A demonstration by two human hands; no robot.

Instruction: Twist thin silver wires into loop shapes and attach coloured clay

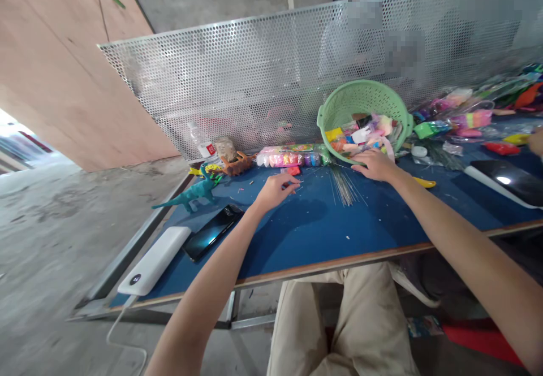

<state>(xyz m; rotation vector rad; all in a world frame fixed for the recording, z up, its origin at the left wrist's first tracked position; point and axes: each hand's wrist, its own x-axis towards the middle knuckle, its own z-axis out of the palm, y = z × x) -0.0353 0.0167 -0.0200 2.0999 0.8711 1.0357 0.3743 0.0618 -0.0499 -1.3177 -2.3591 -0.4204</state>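
My left hand rests on the blue table, its fingertips pinching a small dark and red piece. My right hand lies palm down at the rim of a tilted green basket filled with small coloured clay packets. A bundle of thin wires lies fanned out between the two hands. A small red clay lump sits just beyond my left fingers. A clear pack of coloured clay lies against the perforated metal screen.
A teal toy dinosaur, a brown one and a yellow one stand at the far left. A black phone and white power bank lie near the left front edge. A tablet and more clay bags fill the right.
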